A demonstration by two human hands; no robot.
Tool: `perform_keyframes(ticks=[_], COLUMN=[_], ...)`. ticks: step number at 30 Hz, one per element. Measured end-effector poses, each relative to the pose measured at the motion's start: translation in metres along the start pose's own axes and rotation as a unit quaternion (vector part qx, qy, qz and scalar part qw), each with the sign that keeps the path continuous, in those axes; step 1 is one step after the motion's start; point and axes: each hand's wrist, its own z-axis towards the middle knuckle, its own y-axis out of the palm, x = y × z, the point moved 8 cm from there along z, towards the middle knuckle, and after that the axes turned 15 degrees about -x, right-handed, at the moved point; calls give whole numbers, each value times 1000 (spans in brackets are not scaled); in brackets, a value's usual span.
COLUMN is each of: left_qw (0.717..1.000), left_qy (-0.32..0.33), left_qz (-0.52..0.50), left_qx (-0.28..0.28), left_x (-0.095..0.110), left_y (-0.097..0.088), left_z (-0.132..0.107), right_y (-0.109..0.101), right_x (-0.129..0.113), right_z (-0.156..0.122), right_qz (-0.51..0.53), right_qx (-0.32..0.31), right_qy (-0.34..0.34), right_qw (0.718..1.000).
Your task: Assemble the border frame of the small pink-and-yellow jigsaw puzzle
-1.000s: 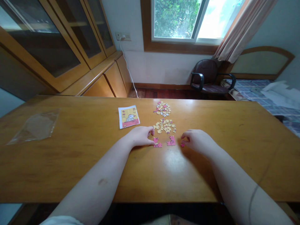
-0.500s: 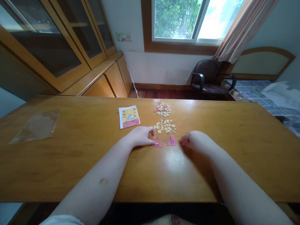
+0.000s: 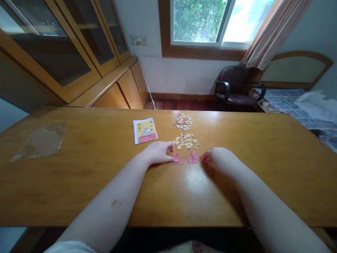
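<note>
My left hand (image 3: 159, 153) rests on the table, thumb and fingers apart, its thumb tip touching the left edge of a small joined cluster of pink puzzle pieces (image 3: 178, 161). A second pink joined section (image 3: 193, 157) lies a little to the right, between my hands. Farther right, my right hand (image 3: 219, 159) is closed with fingertips pinched on a pink puzzle piece (image 3: 205, 160) at the table surface; the fingers partly hide it. Just beyond the sections lie loose yellow puzzle pieces (image 3: 185, 141). Behind them is a heap of mixed pink and yellow pieces (image 3: 183, 122).
A picture card (image 3: 145, 130) with a white animal on yellow and pink lies left of the pieces. At the far left of the wooden table (image 3: 92, 147) is a clear plastic bag (image 3: 43, 140). An office chair (image 3: 233, 86) stands beyond the far edge.
Almost nothing differs. The view has shifted very slightly; both hands and the puzzle sections keep their places.
</note>
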Motion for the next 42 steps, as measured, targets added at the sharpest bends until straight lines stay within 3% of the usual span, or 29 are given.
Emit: perform_keyframes(ticks=[8, 42], left_qw=[1000, 1000], left_qy=[1, -2], left_qz=[-2, 2], left_qx=[1, 7], left_x=[2, 0], left_y=[-1, 1], left_z=[-1, 1], right_y=[-1, -1], right_x=[1, 4], right_z=[-2, 1], right_qz=[11, 111], right_qx=[5, 9], right_qy=[14, -71], right_qw=[1000, 991])
